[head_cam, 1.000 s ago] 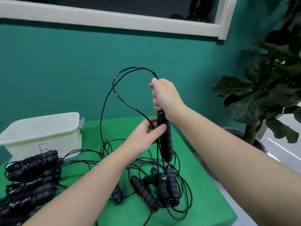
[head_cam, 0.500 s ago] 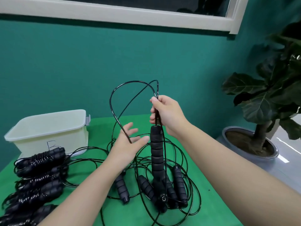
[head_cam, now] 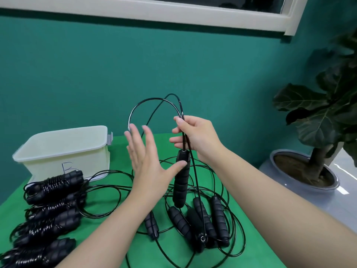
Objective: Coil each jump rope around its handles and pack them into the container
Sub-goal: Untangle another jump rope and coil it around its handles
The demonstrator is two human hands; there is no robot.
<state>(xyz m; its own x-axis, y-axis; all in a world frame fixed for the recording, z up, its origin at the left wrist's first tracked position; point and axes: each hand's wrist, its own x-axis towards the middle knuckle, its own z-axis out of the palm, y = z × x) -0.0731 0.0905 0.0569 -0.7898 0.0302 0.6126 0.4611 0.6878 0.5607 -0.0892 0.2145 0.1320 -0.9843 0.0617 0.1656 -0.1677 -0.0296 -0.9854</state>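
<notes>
My right hand point(head_cam: 195, 138) pinches the thin black cord of a jump rope just above its black foam handle point(head_cam: 181, 178), which hangs upright over the green table. The cord arches in a loop point(head_cam: 146, 102) above both hands. My left hand point(head_cam: 146, 161) is open with fingers spread, its thumb touching the hanging handle's upper part. Below lie several loose black handles point(head_cam: 201, 217) in a tangle of cord. Several coiled jump ropes point(head_cam: 54, 185) lie in a row at the left. A cream lidded container point(head_cam: 63, 147) stands behind them.
The green table's point(head_cam: 108, 202) right edge runs diagonally under my right forearm. A potted plant point(head_cam: 316, 136) stands on the floor to the right. A teal wall and a white window sill are behind.
My left hand let go of the cord and opened flat beside the handle. My right hand slid up from the handle to the cord above it, and the handle now hangs lower.
</notes>
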